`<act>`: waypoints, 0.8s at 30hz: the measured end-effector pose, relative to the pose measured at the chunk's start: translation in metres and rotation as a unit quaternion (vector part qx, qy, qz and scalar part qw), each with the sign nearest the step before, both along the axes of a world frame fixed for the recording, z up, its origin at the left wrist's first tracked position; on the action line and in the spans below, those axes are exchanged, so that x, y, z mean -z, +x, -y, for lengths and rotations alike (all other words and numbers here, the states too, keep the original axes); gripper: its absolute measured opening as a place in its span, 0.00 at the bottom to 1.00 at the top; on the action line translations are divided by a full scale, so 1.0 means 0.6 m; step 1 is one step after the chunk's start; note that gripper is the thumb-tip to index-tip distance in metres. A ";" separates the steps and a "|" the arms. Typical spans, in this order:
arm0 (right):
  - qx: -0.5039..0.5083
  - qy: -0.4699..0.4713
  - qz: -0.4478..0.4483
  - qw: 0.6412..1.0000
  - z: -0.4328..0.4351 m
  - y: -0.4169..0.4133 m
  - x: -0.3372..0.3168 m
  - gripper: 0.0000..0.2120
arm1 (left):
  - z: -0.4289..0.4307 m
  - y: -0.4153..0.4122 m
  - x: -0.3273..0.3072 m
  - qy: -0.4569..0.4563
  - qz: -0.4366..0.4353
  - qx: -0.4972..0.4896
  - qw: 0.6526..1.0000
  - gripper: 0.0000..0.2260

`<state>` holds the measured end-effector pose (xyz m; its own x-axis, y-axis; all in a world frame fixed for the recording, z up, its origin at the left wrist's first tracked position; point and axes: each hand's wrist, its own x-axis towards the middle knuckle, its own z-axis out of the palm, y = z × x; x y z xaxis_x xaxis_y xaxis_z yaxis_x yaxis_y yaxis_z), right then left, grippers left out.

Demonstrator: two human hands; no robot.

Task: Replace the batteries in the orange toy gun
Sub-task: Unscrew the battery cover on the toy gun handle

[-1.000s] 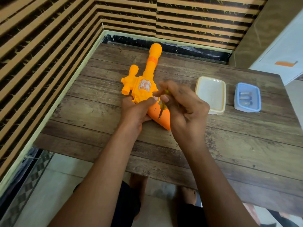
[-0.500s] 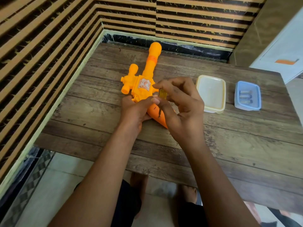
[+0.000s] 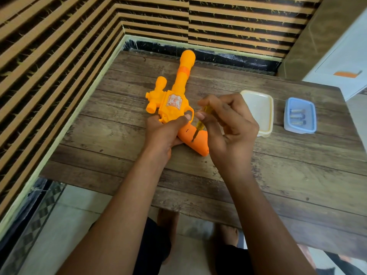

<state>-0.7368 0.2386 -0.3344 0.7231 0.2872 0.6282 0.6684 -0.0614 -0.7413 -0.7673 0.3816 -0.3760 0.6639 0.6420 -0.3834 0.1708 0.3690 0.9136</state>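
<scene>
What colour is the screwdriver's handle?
Translucent yellow; the screwdriver shows best in the head view.

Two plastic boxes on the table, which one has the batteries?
The blue container, farthest right: three batteries lie inside it. The cream container beside the right hand shows none.

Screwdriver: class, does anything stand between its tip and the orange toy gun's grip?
Nothing visible does. The right hand pinches the screwdriver, whose tip rests directly on the grip. The left hand holds the orange toy gun just above that spot, clear of the tip.
</scene>
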 end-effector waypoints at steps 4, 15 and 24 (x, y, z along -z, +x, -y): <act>-0.012 -0.004 0.005 1.000 -0.001 -0.004 -0.003 0.14 | -0.003 0.003 0.003 0.003 -0.016 -0.007 1.000 0.18; -0.008 0.019 -0.017 1.000 -0.007 -0.010 -0.001 0.10 | -0.002 0.005 0.001 0.007 -0.021 -0.013 1.000 0.18; -0.014 0.007 -0.001 1.000 -0.010 -0.013 -0.008 0.07 | 0.003 0.002 -0.007 0.002 -0.011 0.001 1.000 0.15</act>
